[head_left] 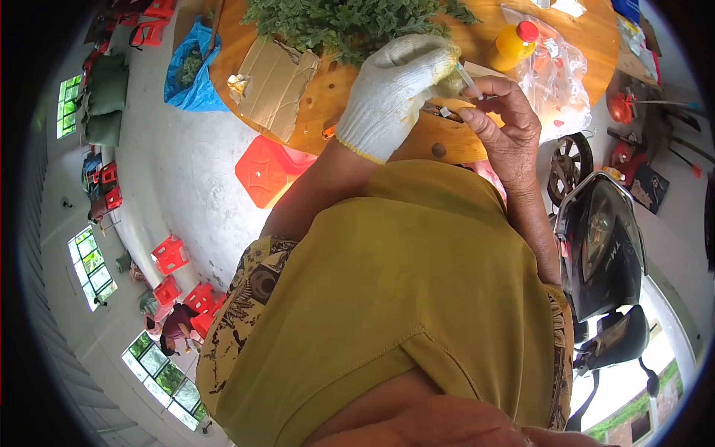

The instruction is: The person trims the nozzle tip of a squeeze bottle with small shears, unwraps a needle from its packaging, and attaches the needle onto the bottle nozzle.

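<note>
My left hand [398, 86], in a white knitted glove with yellowish fingertips, is closed on a thin clear tube [468, 78] above the wooden table [328, 97]. My right hand [506, 123] is bare, at the tube's lower end. Its fingers are curled, with a gap between thumb and forefinger, and no object shows gripped there. Below the hands, a small dark item with a white tag [445, 112] lies near the table edge. Green artificial-looking foliage [342, 26] is heaped beyond my left hand.
Cardboard [279, 86], a yellow bottle with a red cap [514, 45] and clear plastic bags [555, 74] are on the table. A blue bag [195, 71] hangs beside it. A red stool [268, 171], a scooter [603, 246] and another person [177, 326] are around.
</note>
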Demonstrator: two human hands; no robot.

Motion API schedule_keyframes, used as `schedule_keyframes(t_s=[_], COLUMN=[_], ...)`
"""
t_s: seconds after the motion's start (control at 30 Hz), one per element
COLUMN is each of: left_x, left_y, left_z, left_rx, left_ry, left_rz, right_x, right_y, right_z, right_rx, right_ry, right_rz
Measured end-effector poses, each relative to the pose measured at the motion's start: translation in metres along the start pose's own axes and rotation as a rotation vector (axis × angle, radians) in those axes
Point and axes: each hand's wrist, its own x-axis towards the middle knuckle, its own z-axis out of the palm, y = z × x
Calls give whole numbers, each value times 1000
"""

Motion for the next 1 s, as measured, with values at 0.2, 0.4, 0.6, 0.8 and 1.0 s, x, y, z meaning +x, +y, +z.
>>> schedule_keyframes(t_s=[0.2,0.4,0.6,0.8,1.0], left_x=[-10,-19,-12,-9,-7], left_y=[1,17,11,5,2], left_z=[9,17,10,6,7], left_rx=[191,492,772,851,968], left_ry=[-40,-60,-108,-167,-195], left_rz=[43,98,204,367,498], right_x=[-6,-8,-11,-12,-13], right_y=[2,-5,-1,-2,-3], right_z=[-4,-14,-16,-18,-20], right_rx=[137,70,28,-35,-44], right_ry=[72,95,97,93,63], right_rz=[100,82,68,40,30])
